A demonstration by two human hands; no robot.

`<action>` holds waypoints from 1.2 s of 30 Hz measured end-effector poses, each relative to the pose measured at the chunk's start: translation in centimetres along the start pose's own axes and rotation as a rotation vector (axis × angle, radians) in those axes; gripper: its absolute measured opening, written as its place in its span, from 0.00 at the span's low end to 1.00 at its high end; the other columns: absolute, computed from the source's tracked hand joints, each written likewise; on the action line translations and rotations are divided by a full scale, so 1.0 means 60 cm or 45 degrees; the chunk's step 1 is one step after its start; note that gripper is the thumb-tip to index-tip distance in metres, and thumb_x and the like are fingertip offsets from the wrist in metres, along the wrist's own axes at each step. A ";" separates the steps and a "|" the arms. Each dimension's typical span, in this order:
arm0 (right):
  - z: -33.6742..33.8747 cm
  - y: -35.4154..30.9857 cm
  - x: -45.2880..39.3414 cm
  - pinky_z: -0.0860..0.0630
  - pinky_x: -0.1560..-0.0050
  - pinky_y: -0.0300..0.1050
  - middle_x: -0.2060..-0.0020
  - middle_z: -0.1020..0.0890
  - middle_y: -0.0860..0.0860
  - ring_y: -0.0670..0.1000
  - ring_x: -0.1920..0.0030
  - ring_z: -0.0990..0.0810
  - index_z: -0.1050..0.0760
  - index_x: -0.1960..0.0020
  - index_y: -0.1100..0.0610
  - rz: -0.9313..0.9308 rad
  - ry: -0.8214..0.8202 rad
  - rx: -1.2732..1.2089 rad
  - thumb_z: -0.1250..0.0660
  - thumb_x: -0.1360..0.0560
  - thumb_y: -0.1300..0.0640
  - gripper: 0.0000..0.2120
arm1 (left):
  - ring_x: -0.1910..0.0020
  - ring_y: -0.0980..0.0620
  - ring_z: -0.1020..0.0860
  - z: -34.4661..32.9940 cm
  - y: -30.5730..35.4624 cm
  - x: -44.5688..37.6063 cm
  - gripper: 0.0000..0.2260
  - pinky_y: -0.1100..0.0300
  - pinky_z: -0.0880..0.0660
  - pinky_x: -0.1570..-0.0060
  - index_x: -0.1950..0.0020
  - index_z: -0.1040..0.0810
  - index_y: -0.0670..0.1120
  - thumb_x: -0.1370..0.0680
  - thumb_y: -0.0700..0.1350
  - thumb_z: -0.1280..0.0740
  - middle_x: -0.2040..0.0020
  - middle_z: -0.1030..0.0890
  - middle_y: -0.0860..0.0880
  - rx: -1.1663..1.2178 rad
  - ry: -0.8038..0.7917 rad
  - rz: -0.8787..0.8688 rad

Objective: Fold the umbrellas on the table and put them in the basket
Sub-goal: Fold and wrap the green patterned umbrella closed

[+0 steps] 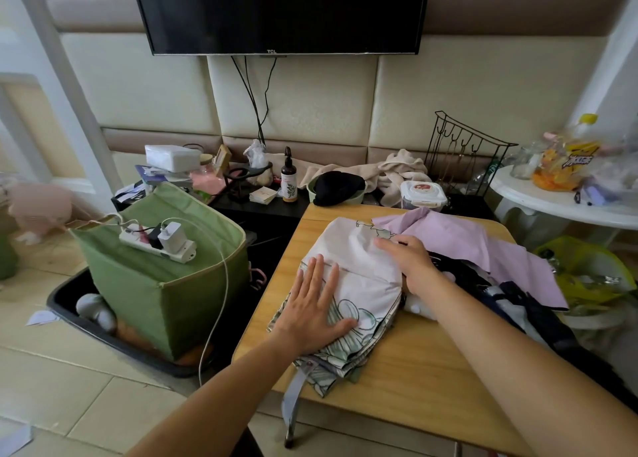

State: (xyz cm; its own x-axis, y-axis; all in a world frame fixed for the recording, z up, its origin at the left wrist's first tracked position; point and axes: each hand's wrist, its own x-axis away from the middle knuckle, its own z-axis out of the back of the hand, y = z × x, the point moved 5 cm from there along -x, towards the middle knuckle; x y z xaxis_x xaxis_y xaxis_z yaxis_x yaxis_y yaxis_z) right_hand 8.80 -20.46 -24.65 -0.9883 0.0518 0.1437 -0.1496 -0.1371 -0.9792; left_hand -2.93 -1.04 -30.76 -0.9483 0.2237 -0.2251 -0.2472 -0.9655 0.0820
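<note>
Soft, even daylight fills the room, brighter toward the left, where the white pillar (51,87) and the floor (69,370) wash out pale. Shadows are faint. The dark television (279,11) shows only a dull sheen. Wide-angle distortion bends the edges, so the wall panels curve. The corners look soft and slightly smeared; the centre stays fairly sharp.

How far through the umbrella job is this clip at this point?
Early. Nothing looks done: no umbrella shows in the green basket, which has a power strip lying across its top. In hand: the left hand presses flat on the white floral umbrella while the right hand holds its canopy. Left: the purple umbrella and dark umbrella, both unfolded.
</note>
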 end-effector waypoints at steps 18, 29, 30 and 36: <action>-0.051 0.037 0.253 0.34 0.57 0.37 0.62 0.27 0.44 0.41 0.63 0.32 0.20 0.37 0.48 1.298 -0.567 1.169 0.38 0.21 0.54 0.15 | 0.46 0.46 0.20 0.034 -0.070 0.011 0.17 0.54 0.23 0.48 0.32 0.27 0.40 0.20 0.36 0.42 0.41 0.19 0.42 1.533 0.119 0.729; -0.038 0.082 0.273 0.29 0.60 0.38 0.60 0.22 0.43 0.40 0.60 0.25 0.29 0.52 0.48 0.841 -0.503 0.837 0.33 0.20 0.48 0.06 | 0.47 0.41 0.15 0.044 -0.090 0.004 0.15 0.49 0.16 0.48 0.42 0.22 0.39 0.18 0.50 0.33 0.42 0.18 0.36 1.720 -0.043 0.922; -0.034 0.082 0.272 0.31 0.63 0.41 0.64 0.24 0.45 0.42 0.65 0.27 0.31 0.53 0.50 0.723 -0.452 0.677 0.31 0.20 0.48 0.10 | 0.47 0.39 0.16 0.043 -0.093 0.003 0.13 0.48 0.16 0.47 0.43 0.22 0.38 0.18 0.48 0.32 0.42 0.18 0.34 1.702 -0.036 0.937; -0.024 0.084 0.258 0.27 0.57 0.42 0.53 0.17 0.51 0.47 0.54 0.20 0.34 0.42 0.55 0.167 -0.118 0.060 0.29 0.21 0.45 0.20 | 0.45 0.38 0.16 0.070 -0.082 0.012 0.16 0.50 0.17 0.44 0.39 0.23 0.41 0.19 0.53 0.32 0.42 0.19 0.38 1.771 -0.176 0.837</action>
State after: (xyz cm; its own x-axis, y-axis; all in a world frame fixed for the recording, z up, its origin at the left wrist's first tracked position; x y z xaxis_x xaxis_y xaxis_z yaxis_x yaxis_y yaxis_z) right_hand -7.23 -18.90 -27.55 -0.9977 -0.0604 0.0296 -0.0181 -0.1827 -0.9830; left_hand -3.24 4.42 -27.22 -0.9516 -0.0906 0.2938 0.2975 -0.0306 0.9542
